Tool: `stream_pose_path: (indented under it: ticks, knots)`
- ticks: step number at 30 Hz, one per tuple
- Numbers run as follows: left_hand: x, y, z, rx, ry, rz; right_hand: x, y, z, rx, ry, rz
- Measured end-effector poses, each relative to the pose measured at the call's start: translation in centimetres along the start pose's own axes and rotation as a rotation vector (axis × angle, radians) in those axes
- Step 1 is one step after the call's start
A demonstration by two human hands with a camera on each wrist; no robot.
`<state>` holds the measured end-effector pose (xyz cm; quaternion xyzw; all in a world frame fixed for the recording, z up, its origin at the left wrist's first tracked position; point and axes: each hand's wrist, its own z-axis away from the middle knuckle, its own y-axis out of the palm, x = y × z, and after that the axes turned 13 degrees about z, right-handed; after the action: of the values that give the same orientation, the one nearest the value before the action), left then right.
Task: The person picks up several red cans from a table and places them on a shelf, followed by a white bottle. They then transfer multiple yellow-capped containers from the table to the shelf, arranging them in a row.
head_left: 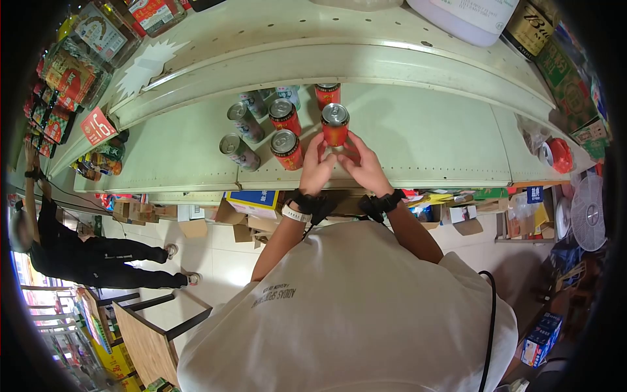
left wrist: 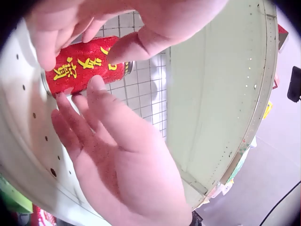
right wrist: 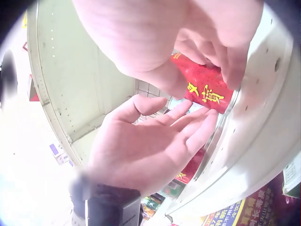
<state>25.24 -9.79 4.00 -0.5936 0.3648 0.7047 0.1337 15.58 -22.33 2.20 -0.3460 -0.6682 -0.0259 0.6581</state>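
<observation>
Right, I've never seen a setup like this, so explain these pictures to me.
There is no robot here: a person works with two bare hands. The wide picture comes from a camera on the head, looking forward and down; the other two come from the left and right wrists, close to the work. The left hand and right hand together hold a red can between their fingers, at a pale green shelf. Nearby on that shelf stand other red cans and some greyish cans.

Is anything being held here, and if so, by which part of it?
Yes: a red can, held by its sides between the left hand and right hand.
</observation>
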Motion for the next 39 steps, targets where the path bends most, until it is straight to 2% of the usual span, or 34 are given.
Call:
stream_pose_path:
  ticks: [10,16,19,25,31,37,39]
  knots:
    - [0.9,0.6,-0.8,-0.018,0.047,0.063,-1.0,0.6,-1.7,0.023,0.019,-0.023]
    - [1.4,0.7,-0.7,-0.025,0.017,0.073,-1.9,1.4,-2.1,-0.028,-0.115,-0.01]
    - [1.7,0.6,-0.8,-0.018,0.03,0.073,-1.7,1.2,-2.0,0.015,-0.013,-0.085]
    - [2.0,0.4,-0.9,-0.009,0.044,0.044,-2.0,1.4,-2.2,-0.02,-0.095,-0.046]
    - [2.4,0.0,-1.2,-0.007,0.047,-0.013,-1.4,1.1,-2.1,0.02,0.0,-0.121]
    - [3.0,0.1,-0.8,-0.054,0.059,-0.034,1.4,-2.1,-4.6,-0.225,-0.072,0.164]
    - [2.4,0.3,-0.6,-0.048,0.06,-0.037,3.3,-3.7,-6.1,-0.261,-0.178,0.265]
